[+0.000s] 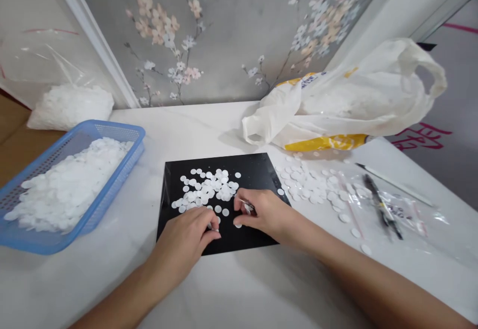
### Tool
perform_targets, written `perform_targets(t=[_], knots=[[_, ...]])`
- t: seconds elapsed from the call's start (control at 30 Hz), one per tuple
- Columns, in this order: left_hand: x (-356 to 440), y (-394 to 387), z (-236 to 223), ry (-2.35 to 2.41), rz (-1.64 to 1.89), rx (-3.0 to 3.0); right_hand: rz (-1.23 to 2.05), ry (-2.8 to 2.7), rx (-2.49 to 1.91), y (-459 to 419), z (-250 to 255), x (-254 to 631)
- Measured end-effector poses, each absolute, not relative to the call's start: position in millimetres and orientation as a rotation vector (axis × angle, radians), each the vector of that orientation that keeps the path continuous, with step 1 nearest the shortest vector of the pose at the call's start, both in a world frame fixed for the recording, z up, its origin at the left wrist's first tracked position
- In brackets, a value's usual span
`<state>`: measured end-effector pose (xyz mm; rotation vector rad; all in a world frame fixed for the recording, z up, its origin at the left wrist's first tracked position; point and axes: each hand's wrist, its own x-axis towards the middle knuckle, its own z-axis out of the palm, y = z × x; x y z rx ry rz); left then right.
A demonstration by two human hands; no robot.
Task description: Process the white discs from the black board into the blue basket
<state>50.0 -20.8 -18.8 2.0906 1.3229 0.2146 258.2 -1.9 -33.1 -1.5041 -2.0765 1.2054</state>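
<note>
Head view, down onto a white desk (261, 289), with a black board (254, 167) flat near the middle. On the board, a loose heap of small round white discs (194, 197), some on top of each other, some alone. Likely on black to make white easy to see.

Left hand (182, 234) low over the near part of the board, thumb and pointing finger almost shut in a pinch. Between their tips, a small white bit (212, 228), maybe one disc, held by the edge, perhaps to leave the rest free. Right hand (263, 209) just across from it, fingers curled in, with a small gap at the tips. Inside the curl, a small metal tool (247, 203), gripped close, perhaps to steer it well. Too hidden to tell what kind.

To the left, a blue basket (41, 245) with a big pile of white bits, likely near for easy reach. Behind it, a see-through bag (72, 105) full of white bits. To the right, more discs loose on the desk, beside flat plastic bags (413, 224) with a black pen (381, 207) and a thin white stick (399, 184) on top. At the back, a big white and yellow carrier bag (354, 100) on its side.
</note>
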Motion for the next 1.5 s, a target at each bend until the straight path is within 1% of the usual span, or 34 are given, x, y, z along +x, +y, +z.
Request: perform_targets(t=[0.07, 0.2, 0.33, 0.4, 0.47, 0.6, 0.7, 0.83, 0.93, 1.03, 1.13, 1.33, 1.43, 1.5], knots=[[47.4, -19.2, -15.7, 1.337, 0.267, 1.967, 1.216, -2.165, -1.465, -2.1, -31.9, 256.7], [40.2, -11.5, -10.4, 1.285, 0.538, 1.564, 1.190, -2.241, -1.445, -6.9, -25.6, 255.0], [35.1, -3.2, -9.0, 1.247, 0.664, 1.204, 1.243, -2.079, -1.485, -11.0, -23.6, 255.4], [33.8, -2.0, -9.7, 1.257, 0.676, 1.169, 1.260, -1.963, -1.516, -11.2, -25.6, 253.7], [33.5, -3.2, -11.1, 1.307, 0.641, 1.294, 1.198, -1.914, -1.503, -10.3, -28.5, 249.5], [36.0, -9.5, -15.9, 1.441, 0.464, 1.812, 1.051, -1.991, -1.447, -7.4, -32.7, 237.3], [39.5, -13.0, -20.9, 1.405, 0.388, 2.129, 0.980, -2.085, -1.475, -6.7, -32.0, 230.9], [42.5, -13.9, -25.4, 1.362, 0.343, 2.248, 0.995, -2.203, -1.502, -8.4, -26.7, 233.1], [42.6, -13.1, -25.0, 1.333, 0.384, 2.221, 1.003, -2.145, -1.486, -7.1, -22.9, 244.5], [41.0, -11.5, -21.5, 1.400, 0.458, 2.029, 1.040, -1.978, -1.566, -1.0, -21.5, 261.3], [37.3, -8.5, -16.5, 1.398, 0.605, 1.680, 1.104, -1.885, -1.615, 6.3, -23.1, 273.6], [29.0, 1.5, -9.1, 1.184, 0.794, 1.008, 0.971, -1.941, -1.681, 11.0, -26.8, 263.4], [28.3, 4.0, -6.3, 1.156, 0.778, 0.950, 0.946, -1.997, -1.691, 10.4, -26.6, 256.1], [29.8, 2.2, -6.0, 1.192, 0.715, 1.067, 0.959, -2.019, -1.678, 9.3, -26.3, 255.9]])
